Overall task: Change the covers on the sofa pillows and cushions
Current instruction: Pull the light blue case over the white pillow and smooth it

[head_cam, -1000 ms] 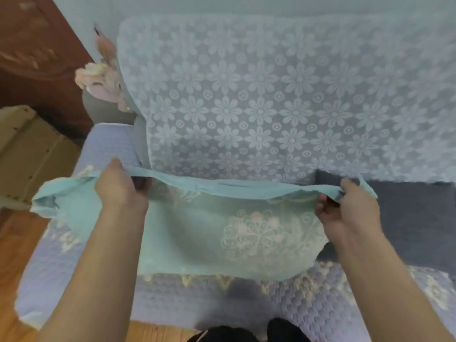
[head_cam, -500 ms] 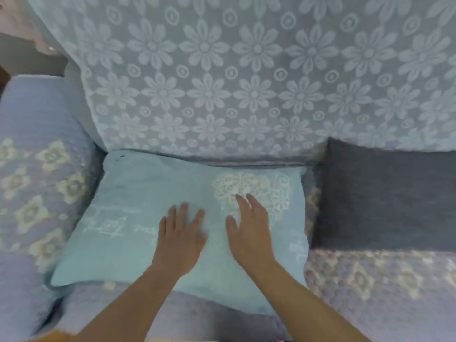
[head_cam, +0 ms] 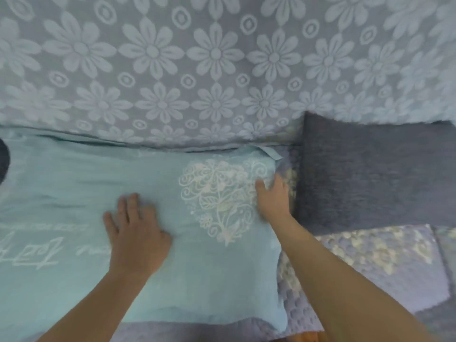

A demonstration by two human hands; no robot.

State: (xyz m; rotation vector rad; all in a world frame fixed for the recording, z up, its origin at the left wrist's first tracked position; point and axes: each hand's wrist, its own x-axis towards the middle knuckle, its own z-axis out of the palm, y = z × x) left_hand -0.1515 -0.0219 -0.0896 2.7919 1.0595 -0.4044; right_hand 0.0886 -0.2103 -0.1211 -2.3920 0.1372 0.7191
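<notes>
Pillow [head_cam: 74, 193] in its pale teal cover lies flat on the sofa seat [head_cam: 370, 275], its far edge tucked against the backrest [head_cam: 172, 70], which I see draped in a grey-blue throw with a pattern of daisies and rings. A white lace-like heart [head_cam: 219, 196] is printed toward the pillow's right side, and faint white lettering [head_cam: 32, 250] runs across its left part. My left hand [head_cam: 135, 233] rests palm down on the middle of the pillow, fingers straight and slightly spread, holding nothing. My right hand [head_cam: 272, 197] lies at the pillow's right edge, just beside the heart, with the thumb on the cover; its fingers dip over the edge, and I cannot tell whether they grip the fabric or only press on it. A small flap of teal cloth [head_cam: 271, 151] sticks out at the pillow's far right corner. Just to the right of the pillow, leaning at the foot of the backrest, a dark grey cushion [head_cam: 375, 178] sits on the quilted lilac seat cover with its pale flower patches. At the left border a dark rounded shape [head_cam: 3, 161] cuts into view; I cannot make out what it is. The picture is a little blurred around both hands.
</notes>
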